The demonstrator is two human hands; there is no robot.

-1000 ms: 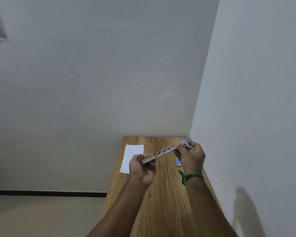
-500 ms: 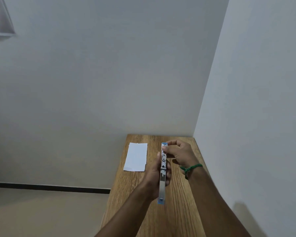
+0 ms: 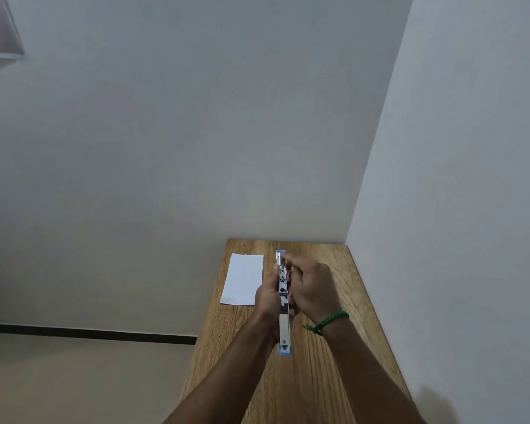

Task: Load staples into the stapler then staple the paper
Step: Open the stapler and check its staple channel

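A stapler (image 3: 283, 325) of silver metal with blue ends is swung fully open into one long strip, pointing away from me above the wooden table (image 3: 325, 377). My left hand (image 3: 268, 298) grips its middle from the left. My right hand (image 3: 311, 286) is closed over the far half from the right, fingertips near the far blue tip. I cannot see whether the right hand holds staples. A white sheet of paper (image 3: 243, 278) lies flat on the table to the left of my hands.
The narrow table stands in a corner, with a wall (image 3: 456, 209) right along its right edge and another wall behind its far edge. The floor drops away past the table's left edge. A green band (image 3: 328, 321) circles my right wrist.
The open stapler has turned from lying crosswise between my hands to pointing straight away from me. My right hand has moved over its far half. The small blue box seen earlier is hidden.
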